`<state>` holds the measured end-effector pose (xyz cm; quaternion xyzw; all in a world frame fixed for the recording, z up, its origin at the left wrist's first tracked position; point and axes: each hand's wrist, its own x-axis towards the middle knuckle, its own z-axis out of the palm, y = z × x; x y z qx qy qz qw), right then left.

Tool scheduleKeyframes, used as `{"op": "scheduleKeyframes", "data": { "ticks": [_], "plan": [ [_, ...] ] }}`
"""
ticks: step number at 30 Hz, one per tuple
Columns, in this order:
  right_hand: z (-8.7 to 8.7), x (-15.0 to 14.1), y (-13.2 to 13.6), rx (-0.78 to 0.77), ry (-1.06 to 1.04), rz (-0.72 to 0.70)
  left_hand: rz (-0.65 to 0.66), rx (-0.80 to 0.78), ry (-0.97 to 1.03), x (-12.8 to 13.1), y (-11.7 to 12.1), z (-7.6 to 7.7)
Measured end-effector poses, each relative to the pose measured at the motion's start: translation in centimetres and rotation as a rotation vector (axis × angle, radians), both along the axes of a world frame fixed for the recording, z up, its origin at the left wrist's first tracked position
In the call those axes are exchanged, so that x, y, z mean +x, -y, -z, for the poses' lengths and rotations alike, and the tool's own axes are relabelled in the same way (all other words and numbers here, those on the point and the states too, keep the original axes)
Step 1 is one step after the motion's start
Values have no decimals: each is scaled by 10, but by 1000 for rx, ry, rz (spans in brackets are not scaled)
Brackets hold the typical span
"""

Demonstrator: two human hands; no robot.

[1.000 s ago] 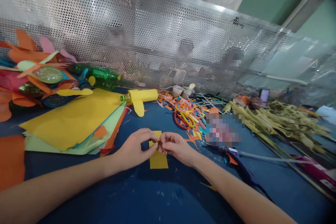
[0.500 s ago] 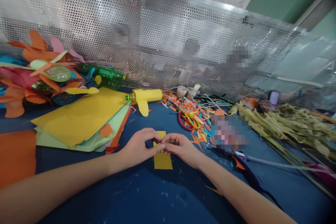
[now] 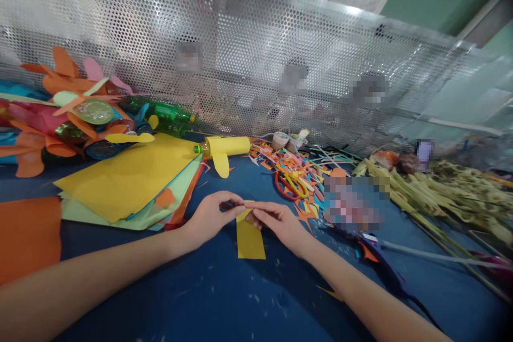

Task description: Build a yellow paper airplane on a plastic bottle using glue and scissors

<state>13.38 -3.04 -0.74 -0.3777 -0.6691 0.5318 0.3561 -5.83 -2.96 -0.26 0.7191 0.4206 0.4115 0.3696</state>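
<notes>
A strip of yellow paper (image 3: 251, 240) lies in front of me on the blue table, its far end under my fingertips. My left hand (image 3: 208, 220) pinches at the strip's far left corner, thumb and forefinger together. From the other side my right hand (image 3: 281, 224) holds the same end, with its forefinger stretched along the far edge and the other fingers curled beneath. The fingertips of both hands meet there. Beyond them lies a small bottle (image 3: 230, 145) wrapped in yellow paper, with a green cap and a rounded yellow fin.
Stacked coloured sheets (image 3: 124, 181) and an orange sheet (image 3: 30, 238) lie left, below bottles with paper petals (image 3: 94, 111). Paper scraps (image 3: 280, 157) and red and yellow loops (image 3: 292, 186) sit ahead. A glue gun (image 3: 379, 259) and dried husks (image 3: 436, 192) are right. Behind stands a perforated metal screen (image 3: 256, 26).
My fingers have shifted from the strip's middle to its far edge, and the right forefinger has straightened along it. More of the yellow strip shows now. The view has moved slightly.
</notes>
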Motion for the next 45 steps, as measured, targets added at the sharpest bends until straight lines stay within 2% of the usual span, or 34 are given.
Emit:
{"op": "scheduleKeyframes", "data": {
  "ticks": [7, 11, 13, 16, 18, 20, 23, 28, 32, 35, 38, 40, 42, 45],
  "plan": [
    [-2, 0, 0, -10, 15, 0, -7, 26, -40, 1, 1, -2],
    [-4, -1, 0, 6, 10, 57, -29, 22, -32, 0, 3, -4],
    [-5, 1, 1, 108, 106, 123, -51, 29, -34, -1, 3, -5],
    [-4, 3, 3, 421, 383, 231, -45, 57, -40, -2, 3, -4],
    [-4, 4, 4, 612, 546, 220, -37, 87, -50, -2, 2, -2],
    [-3, 5, 5, 698, 630, 144, -40, 124, -45, -1, 1, -1],
    [-3, 5, 5, 709, 658, 76, -31, 158, -36, 0, 1, 1],
    [-4, 5, 4, 681, 658, 110, -8, 164, -112, 0, 0, 4],
    [-5, 5, 2, 709, 650, 67, -37, 216, -162, 1, 1, 3],
    [-5, 4, 1, 711, 638, 63, -2, 278, -296, 0, -1, -9],
    [-3, 2, 0, 685, 617, 80, -5, 335, -525, -14, -15, -33],
    [-3, 1, 1, 680, 619, 88, -86, 330, -755, -33, -32, -49],
    [-2, -1, 3, 691, 626, 92, -197, 270, -847, -59, -53, -61],
    [-2, -4, 4, 727, 610, 73, -336, 162, -921, -99, -81, -70]
  ]
}}
